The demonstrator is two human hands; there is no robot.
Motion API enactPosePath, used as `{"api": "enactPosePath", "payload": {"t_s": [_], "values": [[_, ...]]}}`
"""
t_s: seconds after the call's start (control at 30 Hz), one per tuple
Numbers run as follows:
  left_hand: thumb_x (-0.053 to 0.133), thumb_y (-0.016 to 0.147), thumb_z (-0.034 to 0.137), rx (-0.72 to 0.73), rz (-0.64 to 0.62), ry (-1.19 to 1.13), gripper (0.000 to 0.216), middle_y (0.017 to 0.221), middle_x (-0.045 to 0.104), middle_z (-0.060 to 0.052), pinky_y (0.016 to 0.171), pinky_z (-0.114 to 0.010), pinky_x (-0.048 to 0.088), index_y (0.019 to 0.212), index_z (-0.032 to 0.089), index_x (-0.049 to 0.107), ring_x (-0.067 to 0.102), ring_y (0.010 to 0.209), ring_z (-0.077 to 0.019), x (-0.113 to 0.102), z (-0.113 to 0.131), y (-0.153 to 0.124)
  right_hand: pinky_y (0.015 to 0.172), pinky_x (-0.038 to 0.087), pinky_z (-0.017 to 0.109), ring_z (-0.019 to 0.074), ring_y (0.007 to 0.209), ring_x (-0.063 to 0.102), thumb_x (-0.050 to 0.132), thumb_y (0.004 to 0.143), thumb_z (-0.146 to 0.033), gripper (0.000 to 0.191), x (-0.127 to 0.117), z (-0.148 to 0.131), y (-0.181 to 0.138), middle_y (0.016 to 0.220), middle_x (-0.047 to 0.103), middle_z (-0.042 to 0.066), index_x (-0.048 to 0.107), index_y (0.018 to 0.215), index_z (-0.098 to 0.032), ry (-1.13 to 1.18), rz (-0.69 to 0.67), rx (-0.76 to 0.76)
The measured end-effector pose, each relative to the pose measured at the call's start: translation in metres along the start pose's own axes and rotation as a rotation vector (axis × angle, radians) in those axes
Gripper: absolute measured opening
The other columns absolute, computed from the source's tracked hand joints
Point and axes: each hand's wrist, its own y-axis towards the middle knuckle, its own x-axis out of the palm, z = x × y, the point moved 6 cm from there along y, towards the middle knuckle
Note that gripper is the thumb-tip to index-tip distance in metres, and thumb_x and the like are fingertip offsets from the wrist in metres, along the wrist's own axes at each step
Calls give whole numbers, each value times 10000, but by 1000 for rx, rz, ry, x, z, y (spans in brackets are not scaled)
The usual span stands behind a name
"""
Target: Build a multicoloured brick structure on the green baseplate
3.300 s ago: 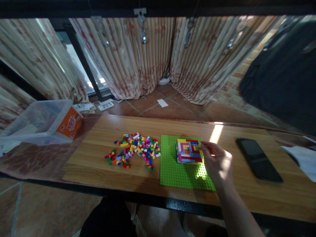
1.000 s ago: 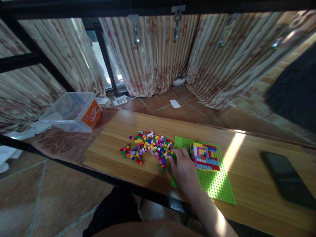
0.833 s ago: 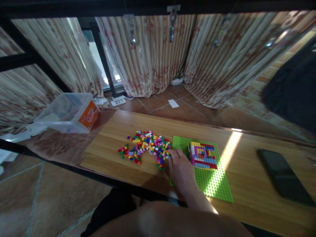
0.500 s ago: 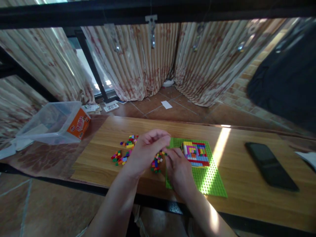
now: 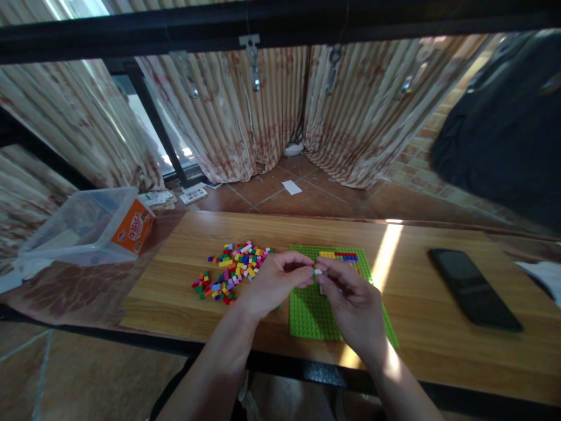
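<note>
My left hand (image 5: 276, 280) and my right hand (image 5: 355, 298) meet fingertip to fingertip over the green baseplate (image 5: 313, 316). A small white toy brick (image 5: 318, 272) is pinched in the right hand's fingers. The left thumb and forefinger are pressed together right beside it, with a speck of green at their tips that I cannot make out. Behind the right hand, a block of built-up multicoloured bricks (image 5: 339, 255) stands on the plate, mostly covered by the fingers. Left of the plate lies a loose pile of small coloured bricks (image 5: 239, 266), partly hidden by the left hand.
A black phone (image 5: 473, 289) lies on the wooden table (image 5: 421, 327) at the right. Past the table's left end sits a clear plastic bin (image 5: 83, 228) with an orange label. White paper (image 5: 541, 276) lies at the far right. Curtains hang behind.
Both hands have moved right, from the baseplate's left edge to over the plate. The right hand now covers much of the brick build, and more of the loose pile shows.
</note>
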Motion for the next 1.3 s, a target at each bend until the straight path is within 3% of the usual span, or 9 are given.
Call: {"api": "enactPosePath", "payload": {"t_s": [0.17,0.33,0.47,0.77,1.0,1.13,1.3], "values": [[702,762,173,129,19,95,121,860,715,-42,748,-263,525,880,144,704,651,784,-136,7,2,2,812,587,347,162,923,698,637,846,-296,287,-4,11,-2,1035,737,44,677,1126,-250,51,28,90],[646,794,147,271,97,236,66,794,684,-12,697,-239,501,853,151,676,621,728,-122,12,5,2,790,583,346,165,873,704,625,842,-339,264,-8,12,2,1000,750,52,705,1065,-221,-17,31,142],[592,830,145,335,137,390,107,840,698,-22,710,-245,512,884,169,681,639,763,-135,16,9,-1,755,573,335,167,823,699,591,863,-366,231,-9,9,3,921,756,46,735,974,-224,-89,8,133],[590,810,131,437,380,594,127,843,721,-30,715,-270,539,857,190,692,663,752,-154,22,11,-8,749,554,318,158,799,693,564,878,-354,209,-10,-4,2,880,750,35,730,883,-227,-246,93,25],[580,853,149,408,384,556,144,877,725,-33,725,-268,529,938,186,690,673,782,-158,12,7,-4,652,534,309,165,674,665,581,849,-410,271,-58,15,16,783,732,57,739,884,-192,-315,281,104],[575,849,129,393,376,537,153,898,726,-27,738,-259,530,932,191,687,674,803,-156,8,5,-1,658,506,336,192,678,660,568,832,-445,323,-81,36,20,767,726,81,745,874,-179,-461,242,189],[571,843,119,385,335,560,159,884,722,-29,758,-276,534,927,187,687,671,822,-165,12,5,-1,588,469,317,196,629,643,574,798,-512,384,-86,50,18,721,715,79,749,868,-177,-501,170,290]]}}
